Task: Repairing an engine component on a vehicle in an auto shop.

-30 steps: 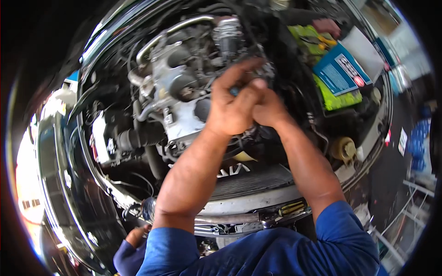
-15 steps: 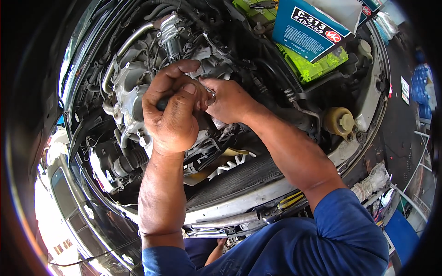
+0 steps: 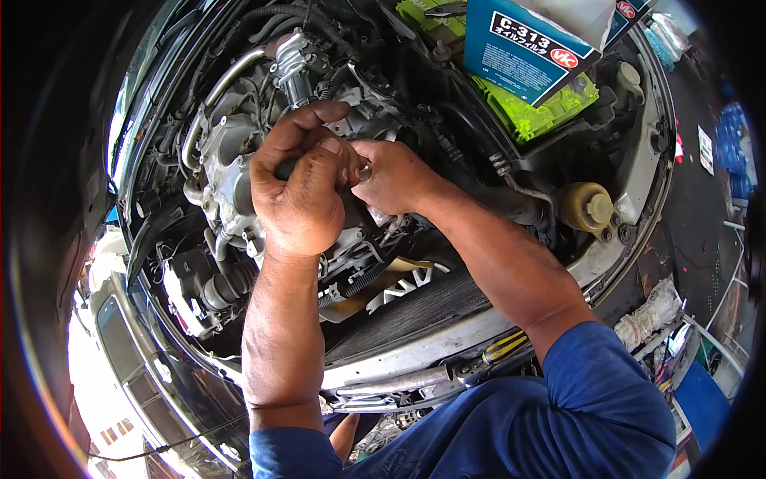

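Note:
Above the open engine bay my two hands meet close together. My left hand [image 3: 297,191] is closed, palm partly up, its fingers curled round something with a dark rounded end [image 3: 284,168]; most of that thing is hidden in the palm. My right hand [image 3: 396,177] presses against the left fingertips and pinches a small shiny metal piece [image 3: 364,172]. Whether the metal and the dark end belong to one tool I cannot tell. Just beyond and left of the hands lies the grey metal engine [image 3: 231,148], with a silver cylindrical part [image 3: 294,70] standing on it.
A blue box [image 3: 515,60] stands on a bright green tray [image 3: 542,116] at the far right. Nearer is a yellowed reservoir [image 3: 586,206]. The radiator [image 3: 407,323] and front bumper beam lie before me, with yellow-handled pliers [image 3: 504,346]. Another person's arm [image 3: 343,437] shows below.
My hands keep nearly the same closed grip, with only a slight shift. The whole view has moved a little. The other person's arm below has moved left.

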`<state>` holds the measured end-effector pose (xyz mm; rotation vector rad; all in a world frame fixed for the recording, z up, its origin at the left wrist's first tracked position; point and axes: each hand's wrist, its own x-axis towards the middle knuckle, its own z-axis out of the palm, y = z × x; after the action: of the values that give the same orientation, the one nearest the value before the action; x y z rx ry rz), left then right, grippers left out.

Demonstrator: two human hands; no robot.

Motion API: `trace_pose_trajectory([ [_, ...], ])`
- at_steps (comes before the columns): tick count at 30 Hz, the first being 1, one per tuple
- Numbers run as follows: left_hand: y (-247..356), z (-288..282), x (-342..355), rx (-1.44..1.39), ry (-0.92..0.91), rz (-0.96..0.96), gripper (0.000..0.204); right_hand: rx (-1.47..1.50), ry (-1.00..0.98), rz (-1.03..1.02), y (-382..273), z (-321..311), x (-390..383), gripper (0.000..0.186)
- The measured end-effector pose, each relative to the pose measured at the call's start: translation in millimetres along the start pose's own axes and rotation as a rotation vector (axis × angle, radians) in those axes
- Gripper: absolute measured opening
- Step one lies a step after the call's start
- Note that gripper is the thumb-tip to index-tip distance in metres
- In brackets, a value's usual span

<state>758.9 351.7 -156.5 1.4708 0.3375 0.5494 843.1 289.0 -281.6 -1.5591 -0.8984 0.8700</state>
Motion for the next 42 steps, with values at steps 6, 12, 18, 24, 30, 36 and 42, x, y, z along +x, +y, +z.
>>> trace_pose_trajectory([
  [6,1,5,5,0.221,0.056,0.044,0.025,-0.035,-0.050,0.025,-15,-8,-6,0.043],
  [12,3,14,2,0.154,0.083,-0.039,0.027,0.022,-0.044,0.079,-18,-6,-11,0.029],
  [18,7,6,-38,0.243,0.170,0.130,0.033,-0.357,0.155,-0.072,-12,-25,-28,0.043],
  [24,-22,-8,-46,0.232,0.277,0.079,0.036,-0.536,0.170,0.060,-31,-50,-20,0.054],
  [30,-32,-16,-44,0.280,0.320,0.048,0.036,-0.571,0.124,0.073,-29,-54,-7,0.045],
  [36,-68,-34,-74,0.176,0.372,0.056,0.033,-0.790,0.072,-0.051,-25,-57,-3,0.041],
  [42,-31,-4,-24,0.349,0.181,0.310,0.035,-0.467,0.116,0.030,-10,-52,0,0.038],
])
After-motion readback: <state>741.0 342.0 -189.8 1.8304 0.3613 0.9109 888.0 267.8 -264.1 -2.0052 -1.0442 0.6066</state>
